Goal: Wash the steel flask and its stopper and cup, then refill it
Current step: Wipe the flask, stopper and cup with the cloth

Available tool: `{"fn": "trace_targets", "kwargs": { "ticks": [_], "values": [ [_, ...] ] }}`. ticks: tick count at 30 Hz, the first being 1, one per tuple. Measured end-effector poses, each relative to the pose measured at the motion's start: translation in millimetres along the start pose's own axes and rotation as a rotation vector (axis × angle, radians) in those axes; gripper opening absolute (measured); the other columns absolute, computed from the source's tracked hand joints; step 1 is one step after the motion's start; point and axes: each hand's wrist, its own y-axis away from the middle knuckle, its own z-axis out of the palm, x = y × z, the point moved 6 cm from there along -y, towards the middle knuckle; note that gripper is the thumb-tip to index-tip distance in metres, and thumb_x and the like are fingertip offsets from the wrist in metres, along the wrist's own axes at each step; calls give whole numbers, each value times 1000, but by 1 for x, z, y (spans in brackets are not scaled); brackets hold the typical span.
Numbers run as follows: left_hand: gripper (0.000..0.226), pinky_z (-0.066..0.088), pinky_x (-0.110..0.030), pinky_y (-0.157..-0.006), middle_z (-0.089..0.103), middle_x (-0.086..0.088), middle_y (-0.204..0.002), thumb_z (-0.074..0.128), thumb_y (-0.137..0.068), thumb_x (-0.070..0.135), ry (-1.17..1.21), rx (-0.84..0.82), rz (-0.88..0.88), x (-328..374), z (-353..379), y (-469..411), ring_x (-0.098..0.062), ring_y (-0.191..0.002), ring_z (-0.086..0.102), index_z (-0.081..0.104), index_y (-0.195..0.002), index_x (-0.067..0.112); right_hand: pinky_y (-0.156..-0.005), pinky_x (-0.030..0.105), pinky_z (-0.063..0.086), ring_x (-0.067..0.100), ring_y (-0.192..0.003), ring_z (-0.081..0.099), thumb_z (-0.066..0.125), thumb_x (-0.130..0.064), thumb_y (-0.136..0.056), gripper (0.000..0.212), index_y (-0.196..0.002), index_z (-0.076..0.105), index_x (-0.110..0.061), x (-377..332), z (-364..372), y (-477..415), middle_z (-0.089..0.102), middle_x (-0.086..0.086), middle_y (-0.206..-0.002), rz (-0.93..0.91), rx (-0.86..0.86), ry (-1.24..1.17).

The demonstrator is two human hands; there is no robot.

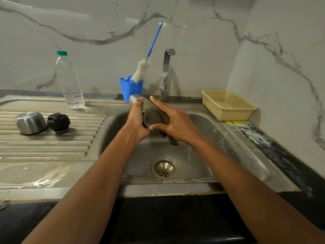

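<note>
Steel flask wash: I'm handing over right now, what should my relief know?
Left hand grips the steel flask over the sink. Right hand wraps a grey cloth round its body.
The cup, upside down, and the stopper lie on the drainboard; the water bottle stands behind them.
Done: flask taken apart, outside being scrubbed. Whether cup and stopper are washed cannot be told.
To do: finish and rinse flask, refill, close.
</note>
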Motion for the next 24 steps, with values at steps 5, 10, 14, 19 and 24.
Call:
{"fn": "trace_targets", "kwargs": {
  "ticks": [5, 10, 14, 19, 24],
  "values": [
    [49, 63, -41, -71, 76, -15, -95, 54, -100, 47, 1, -22, -10, 0, 9, 3, -26, -79, 75, 57, -129, 7, -86, 17, 53, -7, -92, 68, 73, -22, -93, 51, -141, 60, -35, 19, -20, -3, 72, -18, -112, 160, 50, -241],
    [54, 61, -45, -75, 73, -16, -106, 59, -96, 43, -70, -69, -21, -3, 4, 3, -27, -87, 75, 55, -138, 10, -93, 20, 49, -4, -112, 60, 49, -42, -105, 39, -144, 55, -36, 3, -17, -4, 66, -12, -128, 258, 29, -321],
    [51, 60, -40, -75, 74, -10, -112, 49, -101, 53, -274, -164, 75, -2, 12, 8, -26, -98, 74, 64, -133, 17, -126, 40, 16, 18, -155, 12, 34, -49, -108, 52, -159, 24, -40, -16, 11, -4, 4, -3, -171, 261, -55, -243],
    [50, 60, -41, -77, 76, -13, -114, 39, -104, 58, -500, -167, 172, -2, 20, 17, -27, -99, 75, 63, -129, 22, -109, 20, 8, 15, -156, 2, 31, -45, -109, 56, -161, 11, -39, -5, 2, -8, -16, -1, -170, 315, 127, -256],
    [64, 58, -33, -71, 77, -13, -102, 52, -93, 70, -835, -239, 67, -24, 28, 27, -25, -84, 75, 66, -121, 14, -126, 41, 11, 21, -157, 6, 27, -47, -110, 59, -163, 11, -30, 33, -39, -7, 0, 3, -171, 475, 376, -239]
  ]
}}
